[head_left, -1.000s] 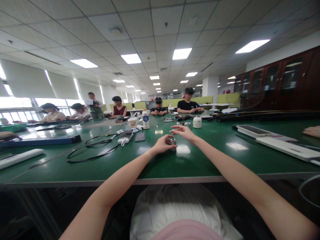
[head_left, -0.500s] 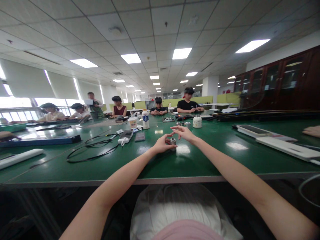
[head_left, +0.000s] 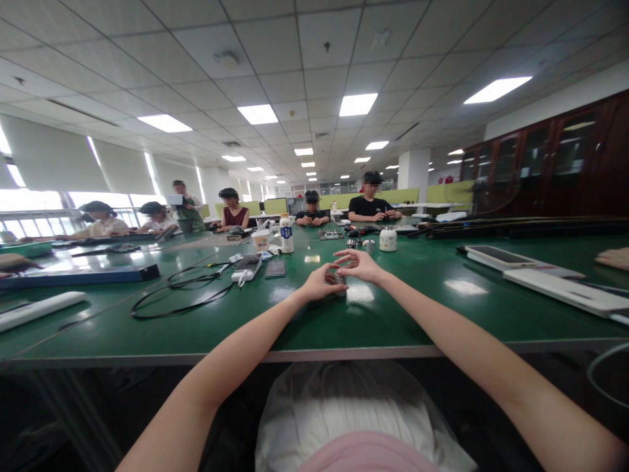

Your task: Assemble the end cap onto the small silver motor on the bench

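Observation:
A small silver metal cylinder (head_left: 340, 282) stands on the green table (head_left: 393, 308) straight ahead of me. My left hand (head_left: 319, 283) curls around its left side and grips it. My right hand (head_left: 358, 263) hovers over its top, thumb and fingertips pinched down onto the upper end of the cylinder. Most of the part is hidden between the two hands.
A black cable loop (head_left: 171, 292), a white device (head_left: 246, 267) and a dark phone (head_left: 275, 268) lie to the left. A white bottle (head_left: 286, 236) and white jar (head_left: 388, 239) stand farther back. White flat devices (head_left: 555, 285) lie at right. Several people sit at the far end.
My right hand has dropped slightly and closed its fingertips onto the top of the cylinder. The left hand has stayed in place.

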Demonstrator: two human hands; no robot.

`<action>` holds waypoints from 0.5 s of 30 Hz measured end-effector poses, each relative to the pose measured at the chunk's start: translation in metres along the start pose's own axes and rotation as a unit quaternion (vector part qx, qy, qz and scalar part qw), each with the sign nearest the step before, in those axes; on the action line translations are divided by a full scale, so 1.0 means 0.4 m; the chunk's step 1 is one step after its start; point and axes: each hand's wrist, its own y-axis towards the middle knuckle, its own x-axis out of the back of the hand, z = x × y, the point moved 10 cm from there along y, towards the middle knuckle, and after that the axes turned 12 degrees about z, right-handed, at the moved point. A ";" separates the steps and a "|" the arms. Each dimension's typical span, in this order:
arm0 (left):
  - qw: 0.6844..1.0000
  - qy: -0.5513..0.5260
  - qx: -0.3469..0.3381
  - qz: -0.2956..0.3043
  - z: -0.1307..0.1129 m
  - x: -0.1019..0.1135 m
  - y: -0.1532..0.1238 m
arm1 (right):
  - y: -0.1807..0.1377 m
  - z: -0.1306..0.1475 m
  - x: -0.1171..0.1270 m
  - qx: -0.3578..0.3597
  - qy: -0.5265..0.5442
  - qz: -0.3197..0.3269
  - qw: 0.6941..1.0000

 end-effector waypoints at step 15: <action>1.000 0.008 0.018 -0.004 0.017 0.004 -0.001 | -0.026 -0.169 0.141 -0.145 -0.097 -0.011 0.985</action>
